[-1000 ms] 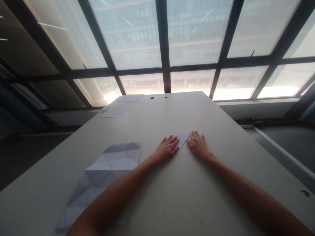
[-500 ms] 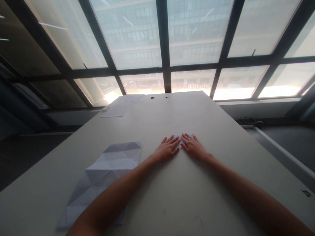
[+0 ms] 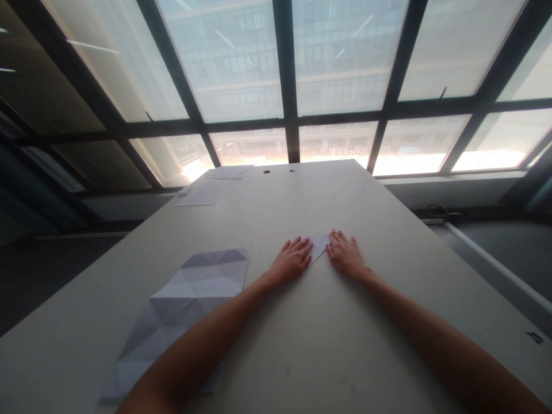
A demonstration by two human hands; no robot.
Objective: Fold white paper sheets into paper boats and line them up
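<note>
A small folded piece of white paper (image 3: 318,246) lies flat on the white table, with a slanted lower edge showing between my hands. My left hand (image 3: 293,256) rests palm down over its left part, fingers stretched out. On the right side, my right hand (image 3: 344,253) presses flat on the paper's other end, its fingers extended too. Both hands cover much of the paper, so its full outline is hidden. To the left lies a larger creased sheet of paper (image 3: 194,284), partly behind my left forearm.
The white table (image 3: 310,201) stretches toward the windows (image 3: 336,57). Several flat sheets (image 3: 200,192) lie at its far left corner, near two dark holes in the tabletop. A small dark mark (image 3: 535,337) shows near the right edge.
My right hand has slid to the right along the folded paper, so a wider gap shows paper between the hands. My left hand has barely shifted left.
</note>
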